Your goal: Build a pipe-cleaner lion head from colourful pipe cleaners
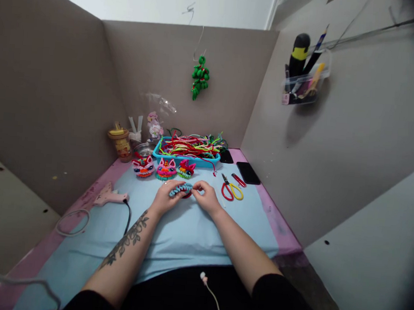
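Observation:
My left hand [168,196] is closed around a light-blue twisted pipe-cleaner piece [180,188] with some dark red on its underside. At its right end, the fingers of my right hand [205,196] are pinched together, touching or gripping the edge of the same piece. What exactly lies between those fingertips is too small to make out. Just beyond my hands, three fuzzy animal heads stand in a row: a pink-and-red one [143,166], a pink-and-orange one [166,169] and a magenta-and-green one [186,168].
Behind sits a blue basket [188,161] of colourful pipe cleaners. To the right lie red-and-yellow-handled scissors [232,190], a red cutter [239,180] and a black phone [248,173]. A pink glue gun [109,196] with its cord is at left, near a lidded cup [120,146].

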The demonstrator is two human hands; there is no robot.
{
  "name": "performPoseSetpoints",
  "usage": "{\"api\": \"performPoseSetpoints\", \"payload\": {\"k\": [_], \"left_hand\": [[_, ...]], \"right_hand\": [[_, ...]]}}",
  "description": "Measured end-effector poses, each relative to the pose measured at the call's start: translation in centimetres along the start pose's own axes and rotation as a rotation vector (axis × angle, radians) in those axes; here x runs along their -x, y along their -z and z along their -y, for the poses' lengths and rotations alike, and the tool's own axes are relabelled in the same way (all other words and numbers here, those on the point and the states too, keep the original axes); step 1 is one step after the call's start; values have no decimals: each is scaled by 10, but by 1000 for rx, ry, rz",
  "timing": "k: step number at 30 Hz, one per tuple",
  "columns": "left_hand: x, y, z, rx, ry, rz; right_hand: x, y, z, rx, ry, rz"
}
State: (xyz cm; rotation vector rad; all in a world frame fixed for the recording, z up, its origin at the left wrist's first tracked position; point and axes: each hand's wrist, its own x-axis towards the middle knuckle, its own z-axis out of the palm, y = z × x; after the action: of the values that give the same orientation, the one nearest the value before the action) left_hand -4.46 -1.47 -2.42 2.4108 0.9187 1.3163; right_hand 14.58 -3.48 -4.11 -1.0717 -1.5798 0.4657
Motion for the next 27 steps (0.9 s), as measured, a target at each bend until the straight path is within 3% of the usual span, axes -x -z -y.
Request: {"api": "performPoseSetpoints", "payload": {"k": [6,12,15,21,27], "left_hand": [[3,-1,-1,14,48,-86],[4,-8,0,-47,-45,26],[4,-11,-2,-88,-67,28],[3,-8,-12,-83,-27,16],[5,-7,-22,-65,43,58]], "right_hand": [[-1,1,2,63,52,-44],[2,1,10,-18,41,-25],[4,-1,14,-87,-3,-12],[2,0,18,-281,-200,16],[5,4,25,-225,-138,64]]}}
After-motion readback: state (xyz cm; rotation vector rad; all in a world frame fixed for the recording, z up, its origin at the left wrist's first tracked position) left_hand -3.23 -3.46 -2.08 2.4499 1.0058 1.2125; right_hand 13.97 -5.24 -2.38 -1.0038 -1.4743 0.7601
